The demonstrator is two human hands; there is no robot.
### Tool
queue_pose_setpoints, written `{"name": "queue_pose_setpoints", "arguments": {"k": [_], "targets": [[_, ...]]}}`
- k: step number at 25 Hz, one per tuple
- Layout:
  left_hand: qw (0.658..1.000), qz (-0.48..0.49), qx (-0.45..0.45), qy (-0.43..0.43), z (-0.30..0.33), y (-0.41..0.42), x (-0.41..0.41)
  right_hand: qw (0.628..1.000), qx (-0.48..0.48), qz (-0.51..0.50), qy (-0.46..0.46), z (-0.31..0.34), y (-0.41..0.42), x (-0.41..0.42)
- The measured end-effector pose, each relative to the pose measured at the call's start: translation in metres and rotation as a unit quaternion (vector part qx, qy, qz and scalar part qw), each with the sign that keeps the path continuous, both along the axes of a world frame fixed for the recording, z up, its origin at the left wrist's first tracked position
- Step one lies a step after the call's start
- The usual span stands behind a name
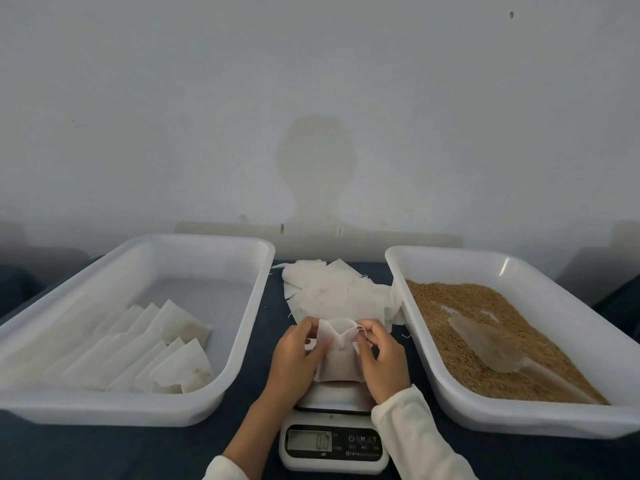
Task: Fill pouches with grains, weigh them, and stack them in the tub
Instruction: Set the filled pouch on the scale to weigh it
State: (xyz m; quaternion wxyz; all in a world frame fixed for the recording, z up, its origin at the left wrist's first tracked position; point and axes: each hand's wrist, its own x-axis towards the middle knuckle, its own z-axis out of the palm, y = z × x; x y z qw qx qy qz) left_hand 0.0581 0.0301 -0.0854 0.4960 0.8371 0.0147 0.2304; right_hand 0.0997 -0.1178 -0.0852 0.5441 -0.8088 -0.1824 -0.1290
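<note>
A white fabric pouch [341,358] stands upright over the digital scale [334,441] at the table's front centre. My left hand [298,355] grips its left top edge and my right hand [379,358] pinches its right top edge near the drawstring. The left white tub [242,344] holds several filled pouches [152,351] laid in overlapping rows. On the right, a white tub [412,313] holds brown grains [478,341] with a clear plastic scoop [491,344] lying on them. A pile of empty pouches [336,289] lies behind my hands, between the tubs.
A dark blue cloth [121,452] covers the table. A plain grey wall stands close behind the tubs. The scale's display [310,440] faces me at the front edge; its digits are too blurred to read.
</note>
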Motion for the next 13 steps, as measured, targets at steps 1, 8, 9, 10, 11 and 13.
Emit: {"name": "queue_pose_setpoints", "arguments": {"k": [1, 8, 9, 10, 11, 13], "targets": [[1.0, 0.0, -0.02, -0.001, -0.001, 0.003, 0.0, 1.0, -0.001, -0.005, -0.023, -0.002, -0.002, 0.0], [0.99, 0.049, -0.13, -0.028, -0.011, 0.026, -0.002, 0.999, 0.041, -0.001, -0.029, -0.009, -0.022, 0.006], [0.988, 0.062, -0.141, -0.026, -0.012, 0.028, -0.002, 0.998, 0.05, 0.0, -0.024, -0.009, -0.024, 0.007], [0.986, 0.074, -0.151, -0.024, -0.013, 0.029, -0.001, 0.998, 0.063, 0.001, -0.017, -0.009, -0.026, 0.008], [0.984, 0.083, -0.156, -0.022, -0.014, 0.03, -0.001, 0.997, 0.077, 0.002, -0.011, -0.008, -0.028, 0.008], [0.983, 0.093, -0.155, -0.017, -0.017, 0.03, -0.001, 0.996, 0.093, 0.005, -0.002, -0.007, -0.03, 0.008]]}}
